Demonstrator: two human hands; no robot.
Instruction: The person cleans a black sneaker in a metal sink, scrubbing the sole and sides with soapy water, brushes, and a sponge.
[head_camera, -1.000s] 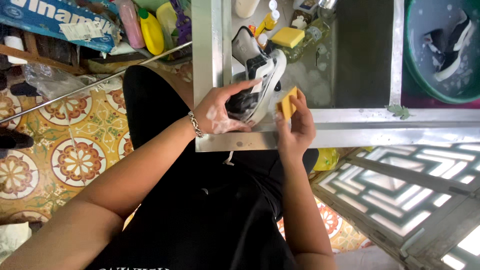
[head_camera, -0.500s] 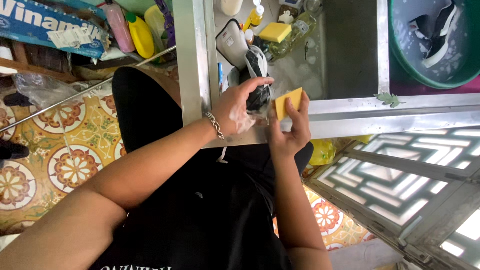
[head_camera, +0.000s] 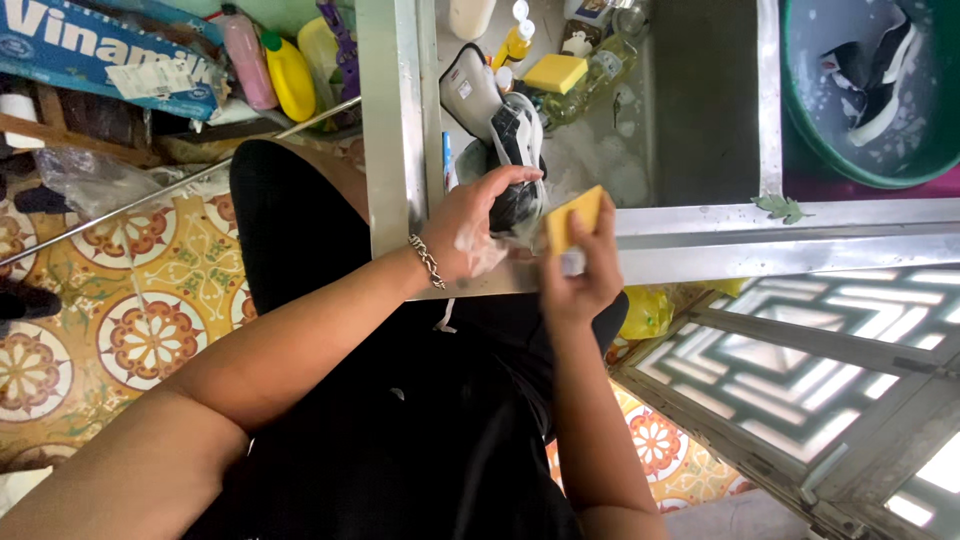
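Over the steel sink (head_camera: 690, 215), the left hand (head_camera: 470, 232) is gripping a soapy, probably slippery shoe (head_camera: 517, 165) by its middle while the right hand (head_camera: 580, 275) is pinching a soft yellow sponge (head_camera: 570, 218).

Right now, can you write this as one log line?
left hand: grips black-and-white shoe | right hand: holds yellow sponge beside shoe | sink: soapy
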